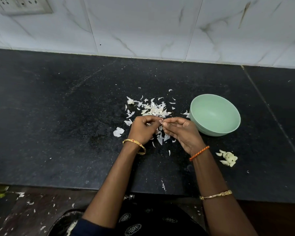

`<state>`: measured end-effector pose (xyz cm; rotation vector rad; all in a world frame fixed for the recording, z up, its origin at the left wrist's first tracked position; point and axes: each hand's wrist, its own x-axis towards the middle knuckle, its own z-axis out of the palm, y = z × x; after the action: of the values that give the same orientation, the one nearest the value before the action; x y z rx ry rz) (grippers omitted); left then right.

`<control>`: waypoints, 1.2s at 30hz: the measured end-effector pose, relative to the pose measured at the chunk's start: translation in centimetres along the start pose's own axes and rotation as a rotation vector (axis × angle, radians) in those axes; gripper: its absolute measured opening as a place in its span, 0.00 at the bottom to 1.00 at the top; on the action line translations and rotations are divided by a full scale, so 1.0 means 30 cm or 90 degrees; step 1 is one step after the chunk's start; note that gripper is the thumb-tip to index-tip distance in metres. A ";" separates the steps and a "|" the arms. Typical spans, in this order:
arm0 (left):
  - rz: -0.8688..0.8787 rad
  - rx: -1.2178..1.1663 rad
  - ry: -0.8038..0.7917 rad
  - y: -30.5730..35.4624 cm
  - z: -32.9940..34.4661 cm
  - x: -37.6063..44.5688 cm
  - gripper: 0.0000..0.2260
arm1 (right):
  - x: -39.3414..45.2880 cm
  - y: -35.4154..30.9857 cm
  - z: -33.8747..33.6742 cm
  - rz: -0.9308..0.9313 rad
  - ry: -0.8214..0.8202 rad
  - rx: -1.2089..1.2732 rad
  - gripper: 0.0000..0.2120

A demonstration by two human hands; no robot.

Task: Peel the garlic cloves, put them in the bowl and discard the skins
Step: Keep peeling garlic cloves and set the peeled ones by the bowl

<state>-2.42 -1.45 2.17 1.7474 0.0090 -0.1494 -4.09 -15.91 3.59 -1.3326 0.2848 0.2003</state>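
Both hands, left hand point(143, 128) and right hand point(180, 129), pinch a garlic clove point(162, 122) mid-peel (bowl point(215, 114) empty), peeled cloves point(227, 158) and skins point(153, 108) littering the desk point(58, 116).

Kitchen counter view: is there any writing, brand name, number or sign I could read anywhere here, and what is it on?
None can be read.
Green bowl: plain, no label shows.
Wall socket plate: only holes and switches, no legible marks.
Wall tiles and black counter: veining and speckles only.
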 end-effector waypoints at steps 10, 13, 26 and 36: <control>-0.038 0.045 -0.061 -0.004 0.063 -0.017 0.11 | -0.069 -0.002 -0.058 0.010 0.096 -0.164 0.05; -0.036 0.023 -0.101 0.003 0.143 -0.046 0.10 | -0.128 -0.005 -0.140 -0.017 0.201 -0.229 0.05; -0.065 0.101 -0.274 0.031 0.508 -0.102 0.11 | -0.313 0.072 -0.469 0.001 0.568 -0.348 0.10; 0.007 0.095 -0.172 0.020 0.468 -0.100 0.04 | -0.303 0.008 -0.431 -0.087 0.618 -0.326 0.07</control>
<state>-6.69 -15.09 0.64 1.8624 -0.2147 -0.3854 -13.94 -28.28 3.54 -1.8826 1.0001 -0.5505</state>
